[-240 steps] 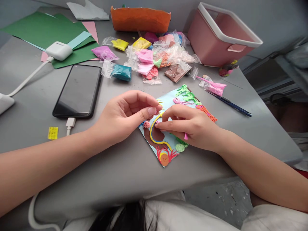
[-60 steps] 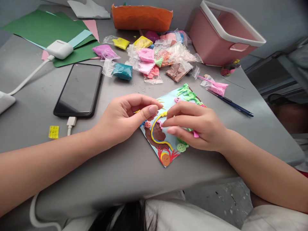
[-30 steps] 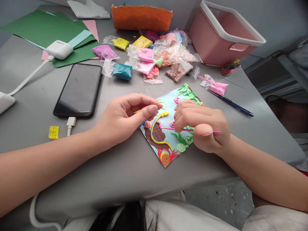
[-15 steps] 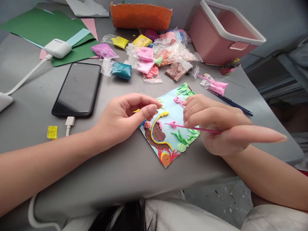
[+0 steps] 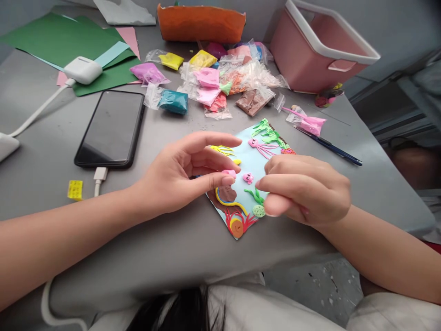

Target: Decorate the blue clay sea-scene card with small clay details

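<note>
The pale blue board (image 5: 237, 138) bears a clay sea scene on the grey table. Over its left side, my left hand (image 5: 193, 168) pinches a small lump of pink clay (image 5: 230, 173) between thumb and fingers. My right hand (image 5: 306, 188) is closed above the board's right side. Its fingers hide most of a thin pink stick, and only a small pink bit shows under the palm. Between the hands lies a small pink clay octopus head (image 5: 248, 178) with eyes. Above it is a pink octopus (image 5: 254, 143) with long tentacles. A blue-and-yellow clay strip (image 5: 229, 202) curves over brown clay.
Bags of coloured clay (image 5: 237, 78) are heaped behind the board. A phone (image 5: 109, 128) with a cable lies left, near green paper (image 5: 44, 39). A dark blue pen (image 5: 330, 148) lies right. A pink bin (image 5: 296, 55) and an orange box (image 5: 201, 23) stand at the back.
The left fingers have parted a little, and a pink clay lump now shows in them. The right hand has turned and moved left and down, hiding the pink stick.
</note>
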